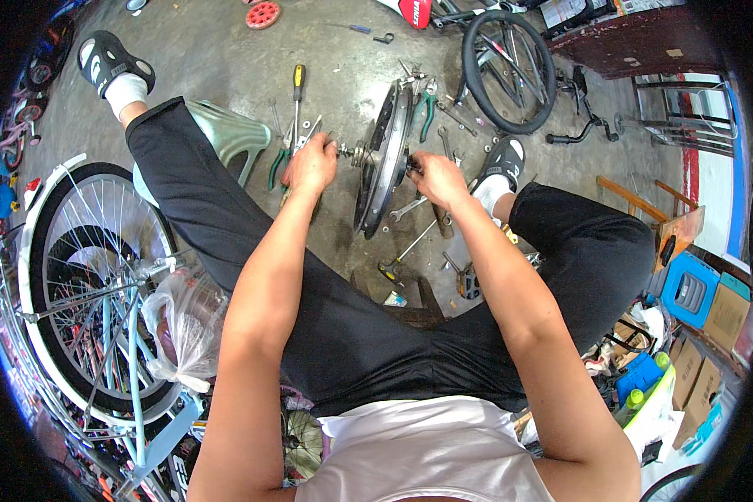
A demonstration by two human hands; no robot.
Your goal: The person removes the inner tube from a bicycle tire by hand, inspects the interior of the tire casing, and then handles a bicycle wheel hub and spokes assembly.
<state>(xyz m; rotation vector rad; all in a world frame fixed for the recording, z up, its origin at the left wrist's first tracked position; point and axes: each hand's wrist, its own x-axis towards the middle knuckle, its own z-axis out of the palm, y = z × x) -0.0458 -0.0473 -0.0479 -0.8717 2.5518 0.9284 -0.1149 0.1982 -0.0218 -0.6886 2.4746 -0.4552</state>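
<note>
A small bicycle wheel (380, 171) stands on edge between my hands, seen nearly edge-on, with its axle (361, 156) pointing sideways. My left hand (312, 166) has its fingers closed at the axle's left end, where threads and a nut show. On the other side, my right hand (437, 177) pinches the dark right end of the axle close to the rim. The fingertips partly cover both ends. Pliers with green handles (427, 113) lie just beyond the wheel, and a yellow-and-black screwdriver (299, 88) lies past my left hand.
Spanners (407, 207), nuts and another screwdriver (391, 272) litter the concrete floor. A pale green plastic stool (226, 134) is beside my left leg. A bicycle with a white tyre (33, 268) stands at left; a black-tyred wheel (468, 75) lies far right. Boxes (726, 318) are stacked at right.
</note>
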